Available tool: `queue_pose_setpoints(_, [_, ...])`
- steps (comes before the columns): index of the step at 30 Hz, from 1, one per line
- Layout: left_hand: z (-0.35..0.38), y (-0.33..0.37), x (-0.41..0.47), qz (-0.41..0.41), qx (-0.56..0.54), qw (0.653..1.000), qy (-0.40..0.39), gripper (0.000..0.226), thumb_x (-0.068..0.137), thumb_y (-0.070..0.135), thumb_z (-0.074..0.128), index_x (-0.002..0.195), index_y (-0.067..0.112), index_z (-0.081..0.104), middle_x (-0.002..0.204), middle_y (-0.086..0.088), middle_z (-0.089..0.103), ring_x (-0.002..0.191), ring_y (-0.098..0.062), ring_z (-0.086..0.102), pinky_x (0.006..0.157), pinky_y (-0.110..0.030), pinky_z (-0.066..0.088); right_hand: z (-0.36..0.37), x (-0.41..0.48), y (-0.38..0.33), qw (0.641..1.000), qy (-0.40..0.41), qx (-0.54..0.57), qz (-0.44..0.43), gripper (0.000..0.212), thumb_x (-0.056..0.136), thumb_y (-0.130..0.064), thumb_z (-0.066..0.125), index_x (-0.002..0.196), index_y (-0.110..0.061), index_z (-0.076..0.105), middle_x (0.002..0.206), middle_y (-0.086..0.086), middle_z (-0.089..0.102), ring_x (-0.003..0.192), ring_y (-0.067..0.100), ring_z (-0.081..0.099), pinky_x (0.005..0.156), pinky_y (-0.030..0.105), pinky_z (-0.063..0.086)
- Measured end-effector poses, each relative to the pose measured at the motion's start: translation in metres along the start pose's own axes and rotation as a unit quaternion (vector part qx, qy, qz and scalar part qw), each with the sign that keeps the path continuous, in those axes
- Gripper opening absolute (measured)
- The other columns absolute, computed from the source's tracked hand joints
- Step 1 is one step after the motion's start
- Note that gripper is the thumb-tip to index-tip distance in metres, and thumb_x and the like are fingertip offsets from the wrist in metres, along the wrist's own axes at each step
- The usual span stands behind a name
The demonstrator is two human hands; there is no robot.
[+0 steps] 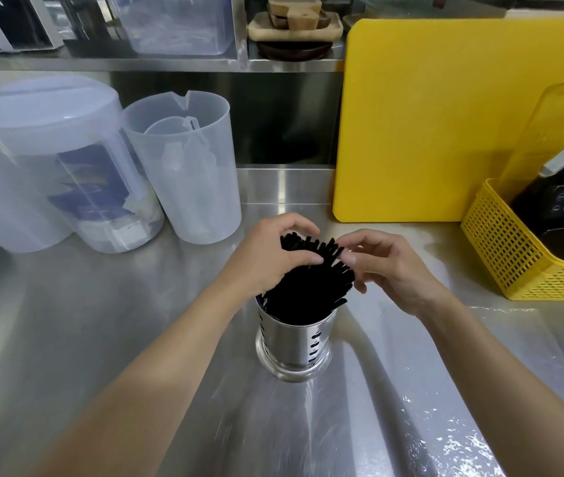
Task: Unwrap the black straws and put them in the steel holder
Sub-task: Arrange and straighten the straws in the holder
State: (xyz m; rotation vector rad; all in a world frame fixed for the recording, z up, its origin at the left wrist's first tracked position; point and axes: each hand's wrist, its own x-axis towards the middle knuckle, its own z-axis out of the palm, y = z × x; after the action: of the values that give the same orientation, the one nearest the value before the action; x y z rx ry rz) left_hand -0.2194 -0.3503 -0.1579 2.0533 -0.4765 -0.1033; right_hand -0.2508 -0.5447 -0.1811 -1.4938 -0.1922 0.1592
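Observation:
A bundle of black straws [308,287] stands in the perforated steel holder [296,342] at the middle of the steel counter, its tops fanned out to the right. My left hand [270,256] wraps around the left side of the straw tops, thumb pressed on them. My right hand [387,266] touches the right side of the fan with its thumb and fingertips. No wrapper shows on the straws.
Two translucent plastic jugs [187,166] and a lidded container [46,160] stand at the back left. A yellow cutting board [428,115] leans at the back right, beside a yellow basket [500,249] that holds a black scale. A clear plastic sheet [463,442] lies front right.

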Motion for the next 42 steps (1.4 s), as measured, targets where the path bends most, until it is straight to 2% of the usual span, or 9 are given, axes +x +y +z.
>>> queue_pose_setpoints(6, [-0.004, -0.008, -0.001, 0.013, -0.017, 0.999, 0.033, 0.027, 0.069, 0.019, 0.078, 0.078, 0.039, 0.062, 0.085, 0.02, 0.066, 0.085, 0.009, 0.058, 0.076, -0.005, 0.04, 0.011, 0.01, -0.008, 0.998, 0.023, -0.053, -0.037, 0.015, 0.063, -0.026, 0.072, 0.077, -0.027, 0.074, 0.062, -0.01, 0.063, 0.055, 0.006, 0.054, 0.051, 0.015, 0.044])
queue_pose_setpoints(10, [-0.006, -0.011, -0.002, 0.016, -0.034, 0.998, 0.05, 0.027, 0.069, 0.016, 0.078, 0.072, 0.038, 0.063, 0.079, 0.017, 0.066, 0.079, 0.004, 0.06, 0.074, -0.011, 0.045, 0.017, 0.015, -0.011, 0.996, 0.029, -0.079, -0.036, 0.013, 0.06, -0.027, 0.073, 0.074, -0.027, 0.073, 0.07, 0.003, 0.061, 0.063, 0.008, 0.054, 0.059, 0.013, 0.044])
queue_pose_setpoints(14, [-0.008, -0.013, -0.002, 0.013, -0.046, 0.997, 0.059, 0.03, 0.068, 0.015, 0.079, 0.076, 0.038, 0.062, 0.078, 0.019, 0.066, 0.077, 0.006, 0.06, 0.074, -0.012, 0.046, 0.018, 0.02, -0.017, 0.992, 0.009, -0.119, -0.027, 0.011, 0.069, -0.017, 0.073, 0.077, -0.024, 0.071, 0.067, -0.003, 0.064, 0.066, 0.009, 0.057, 0.062, 0.014, 0.045])
queue_pose_setpoints(19, [-0.008, -0.01, -0.004, 0.016, -0.052, 0.997, 0.062, 0.03, 0.069, 0.016, 0.078, 0.081, 0.038, 0.061, 0.08, 0.016, 0.067, 0.082, -0.001, 0.063, 0.078, -0.02, 0.05, 0.027, 0.021, -0.02, 0.991, -0.01, -0.133, -0.022, 0.021, 0.062, -0.033, 0.073, 0.079, -0.02, 0.07, 0.071, -0.007, 0.066, 0.066, 0.004, 0.059, 0.062, 0.012, 0.046])
queue_pose_setpoints(24, [-0.01, -0.007, -0.004, 0.029, -0.045, 0.996, 0.069, 0.028, 0.071, 0.018, 0.077, 0.079, 0.04, 0.061, 0.08, 0.017, 0.067, 0.085, 0.001, 0.063, 0.081, -0.022, 0.05, 0.032, 0.026, -0.018, 0.984, 0.001, -0.172, -0.044, 0.014, 0.071, -0.015, 0.076, 0.078, -0.019, 0.065, 0.07, -0.01, 0.064, 0.069, 0.001, 0.057, 0.064, 0.009, 0.042])
queue_pose_setpoints(29, [-0.012, -0.007, -0.002, 0.049, -0.059, 0.995, 0.067, 0.025, 0.07, 0.014, 0.077, 0.073, 0.036, 0.064, 0.07, 0.021, 0.067, 0.076, 0.004, 0.063, 0.074, -0.011, 0.047, 0.033, 0.027, -0.022, 0.981, -0.016, -0.186, -0.045, 0.02, 0.069, -0.01, 0.078, 0.079, -0.019, 0.063, 0.076, -0.002, 0.064, 0.072, 0.004, 0.059, 0.069, 0.01, 0.044])
queue_pose_setpoints(34, [-0.01, -0.006, -0.002, 0.048, -0.058, 0.995, 0.069, 0.018, 0.069, 0.02, 0.077, 0.066, 0.033, 0.065, 0.07, 0.019, 0.067, 0.072, 0.0, 0.061, 0.071, -0.015, 0.047, 0.036, 0.027, -0.022, 0.974, -0.018, -0.222, -0.039, 0.018, 0.071, -0.009, 0.076, 0.076, -0.02, 0.063, 0.072, -0.005, 0.062, 0.066, -0.002, 0.057, 0.065, 0.007, 0.042])
queue_pose_setpoints(38, [-0.01, -0.001, -0.002, 0.064, -0.049, 0.993, 0.086, 0.021, 0.069, 0.02, 0.078, 0.065, 0.034, 0.063, 0.079, 0.012, 0.065, 0.082, 0.0, 0.058, 0.08, -0.017, 0.043, 0.04, 0.027, -0.025, 0.97, -0.008, -0.239, -0.049, 0.014, 0.074, -0.01, 0.074, 0.074, -0.02, 0.064, 0.067, -0.008, 0.06, 0.061, -0.005, 0.053, 0.06, 0.005, 0.039])
queue_pose_setpoints(42, [-0.016, 0.012, -0.002, 0.076, -0.085, 0.992, 0.061, 0.015, 0.072, 0.014, 0.075, 0.073, 0.025, 0.064, 0.082, 0.005, 0.068, 0.085, -0.012, 0.064, 0.091, -0.039, 0.048, 0.045, 0.026, -0.03, 0.971, -0.027, -0.22, -0.087, 0.022, 0.079, -0.002, 0.067, 0.07, -0.021, 0.062, 0.069, -0.003, 0.061, 0.065, 0.004, 0.055, 0.064, 0.012, 0.042])
